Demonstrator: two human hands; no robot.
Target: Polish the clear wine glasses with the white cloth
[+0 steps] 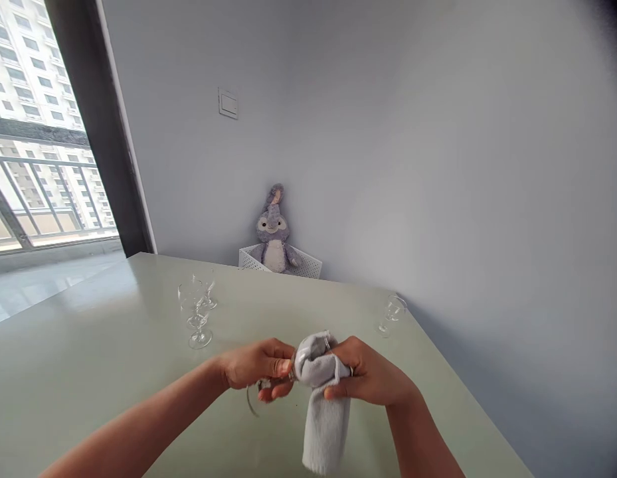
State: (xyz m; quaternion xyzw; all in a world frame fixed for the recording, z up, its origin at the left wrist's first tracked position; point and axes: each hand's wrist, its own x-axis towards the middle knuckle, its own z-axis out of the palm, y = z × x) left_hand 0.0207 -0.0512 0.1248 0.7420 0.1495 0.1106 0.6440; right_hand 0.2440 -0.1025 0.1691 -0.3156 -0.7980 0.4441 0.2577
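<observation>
A: ok so I'm standing right here, what's in the left hand?

B: A clear stemmed glass, tipped on its side above the desk. Thumb and fingers are pinching it around the stem, and the foot pokes out past the fingers on the far side from the bowl.

A: And the right hand?

B: Gripping a pale grey cloth, thumb on the near side. One part is bunched into the mouth of the glass and the rest just hangs down (looks kinda fuzzy at the bottom end). I can't tell how deep it goes, the fingers hide too much.

A: Any more glasses around?

B: Yep, three. Over on the left there's a front glass with a back glass partly hidden behind it, both upright. They overlap from here, so no clue if they touch. Then a lone glass stands well apart from those, near the desk's right edge.

A: lol, and who's watching from the corner?

B: A purple-grey plush toy, sitting in a white basket with little holes, just past the far edge. Light switch on the wall above, to its left.
</observation>
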